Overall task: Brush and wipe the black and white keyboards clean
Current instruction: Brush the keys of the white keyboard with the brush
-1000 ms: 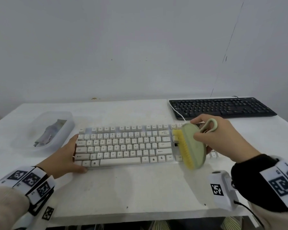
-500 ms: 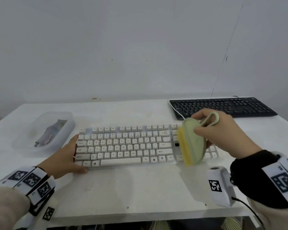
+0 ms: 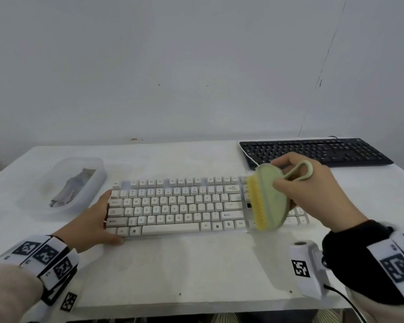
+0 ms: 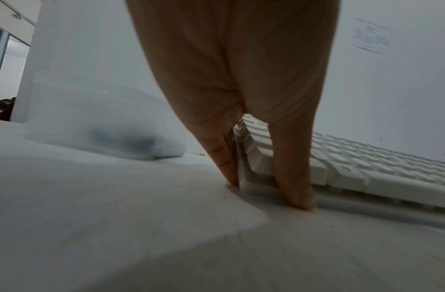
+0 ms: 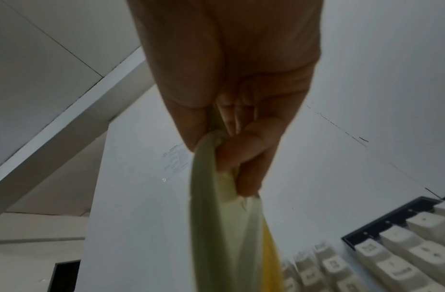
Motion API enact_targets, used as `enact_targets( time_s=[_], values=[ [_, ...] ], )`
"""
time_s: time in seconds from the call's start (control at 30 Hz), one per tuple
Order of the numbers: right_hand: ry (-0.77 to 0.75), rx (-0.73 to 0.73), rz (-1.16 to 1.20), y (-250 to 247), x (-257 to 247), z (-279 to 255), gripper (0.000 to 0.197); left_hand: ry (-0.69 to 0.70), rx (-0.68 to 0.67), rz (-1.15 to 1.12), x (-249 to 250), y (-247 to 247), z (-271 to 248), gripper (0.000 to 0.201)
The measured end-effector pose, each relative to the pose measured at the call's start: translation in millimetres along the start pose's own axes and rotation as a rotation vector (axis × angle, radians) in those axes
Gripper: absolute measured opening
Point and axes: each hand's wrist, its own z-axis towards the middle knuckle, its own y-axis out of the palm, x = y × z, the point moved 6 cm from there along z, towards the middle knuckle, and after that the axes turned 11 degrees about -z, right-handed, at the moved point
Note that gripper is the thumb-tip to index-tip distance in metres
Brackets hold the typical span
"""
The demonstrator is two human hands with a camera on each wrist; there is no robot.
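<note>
The white keyboard [image 3: 173, 206] [image 4: 366, 168] [image 5: 403, 256] lies in the middle of the table. My left hand [image 3: 107, 217] [image 4: 263, 191] braces its near-left corner, with straight fingers against the left end and the thumb on the front edge. My right hand [image 3: 275, 174] [image 5: 228, 158] grips an oval green brush [image 3: 269, 201] [image 5: 216, 237] by its back and loop handle. The brush stands on edge over the keyboard's right part, yellow bristles facing left. The black keyboard [image 3: 324, 151] rests at the back right, untouched.
A translucent plastic container [image 3: 96, 164] [image 4: 91, 122] with a crumpled grey cloth [image 3: 72, 187] inside stands at the left, just beyond my left hand. A white cable [image 3: 250, 157] runs between the two keyboards. A wall rises right behind the table.
The brush rocked slightly back and then down again over the white keyboard's right end. It stayed in about the same place. My left hand has not moved.
</note>
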Motion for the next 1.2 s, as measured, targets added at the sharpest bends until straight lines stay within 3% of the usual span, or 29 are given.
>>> enact_targets(
  time_s=[0.17, 0.37, 0.57, 0.77, 0.93, 1.13, 1.2],
  values=[
    [-0.055, 0.056, 0.061, 11.0, -10.2, 8.6, 0.032, -0.002, 0.0, -0.019, -0.9, 0.0, 0.3, 0.107],
    [-0.004, -0.138, -0.064, 25.0, 3.0, 6.4, 0.028, -0.009, -0.004, -0.019, -3.5, -1.3, 1.9, 0.108],
    [-0.042, 0.052, 0.058, 12.8, -3.2, 9.4, 0.029, -0.001, -0.004, -0.018, -2.1, -0.1, 0.6, 0.107],
    [-0.023, -0.143, -0.053, 25.7, 4.4, 8.6, 0.025, -0.006, -0.003, -0.036, -2.9, -0.8, 0.8, 0.106],
    [-0.04, 0.023, 0.034, 15.6, -1.5, 12.2, 0.029, -0.001, -0.013, -0.052, -1.2, -0.5, 0.1, 0.114],
    [0.013, -0.218, -0.038, 26.6, 1.9, 2.5, 0.025, -0.002, 0.003, -0.033, -1.7, 0.3, 1.8, 0.104],
    [0.0, -0.223, -0.045, 20.8, -2.7, 3.1, 0.025, -0.005, -0.002, -0.024, -3.2, -0.2, 2.3, 0.106]
  ],
)
